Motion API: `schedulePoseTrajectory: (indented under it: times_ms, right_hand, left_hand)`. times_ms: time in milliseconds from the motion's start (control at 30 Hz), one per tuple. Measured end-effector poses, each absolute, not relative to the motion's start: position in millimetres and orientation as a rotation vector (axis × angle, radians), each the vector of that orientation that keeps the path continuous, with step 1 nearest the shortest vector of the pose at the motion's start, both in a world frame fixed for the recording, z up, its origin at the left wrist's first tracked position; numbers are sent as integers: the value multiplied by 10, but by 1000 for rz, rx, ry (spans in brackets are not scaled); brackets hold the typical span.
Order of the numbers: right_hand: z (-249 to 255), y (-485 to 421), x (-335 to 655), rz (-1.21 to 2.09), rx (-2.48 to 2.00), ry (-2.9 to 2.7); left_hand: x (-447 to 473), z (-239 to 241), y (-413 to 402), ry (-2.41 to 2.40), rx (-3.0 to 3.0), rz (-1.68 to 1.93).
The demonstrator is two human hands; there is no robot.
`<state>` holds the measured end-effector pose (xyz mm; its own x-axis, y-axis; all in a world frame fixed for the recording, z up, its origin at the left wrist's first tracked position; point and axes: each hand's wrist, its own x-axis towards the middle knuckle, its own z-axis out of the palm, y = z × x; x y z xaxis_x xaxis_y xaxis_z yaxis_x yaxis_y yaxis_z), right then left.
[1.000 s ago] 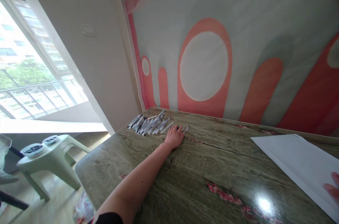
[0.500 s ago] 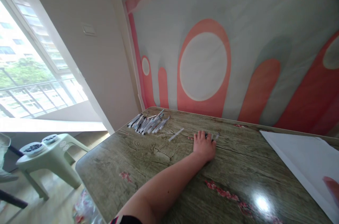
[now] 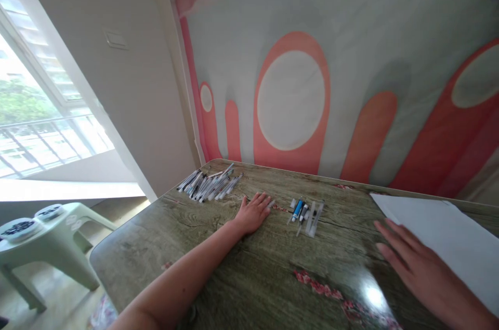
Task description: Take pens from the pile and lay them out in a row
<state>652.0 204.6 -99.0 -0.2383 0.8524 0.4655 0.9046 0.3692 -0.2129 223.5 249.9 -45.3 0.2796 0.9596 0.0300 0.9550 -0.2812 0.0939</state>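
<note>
Clear pens [image 3: 306, 213] between flat hands [image 3: 252, 212]

Count on worktop [image 3: 241, 273]: two hands, left hand [image 3: 251, 213] and right hand [image 3: 423, 267]. One white sheet [image 3: 448, 231]. One far pile of pens [image 3: 208, 184], too many and too small to count. One small cluster of pens [image 3: 306, 211], roughly five. One stool [image 3: 47, 236] on floor.

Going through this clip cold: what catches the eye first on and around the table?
The big wall hanging with coral arches and a pale circle fills the back. On the wood-grain table, a row of pens lies at the far left corner, and a small cluster of pen parts sits mid-table. The left hand rests flat between them, fingers on a loose piece; the right hand lies flat by the white sheet.
</note>
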Motion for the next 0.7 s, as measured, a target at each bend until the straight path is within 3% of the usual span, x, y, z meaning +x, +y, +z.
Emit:
schedulePoseTrajectory:
  times_ms: [167,333,700]
  right_hand:
    - [-792,2143,5366,-75,-1535,-2322]
    - [-789,2266,4804,-59,-1556,-2351]
    - [-887,2427,5305,-43,-1481,-2487]
  left_hand:
    - [2780,-608,2671,1882,2408,342]
    - [3198,-555,2768,1590,2494,402]
    - [3203,-603,2656,1702,2535,472]
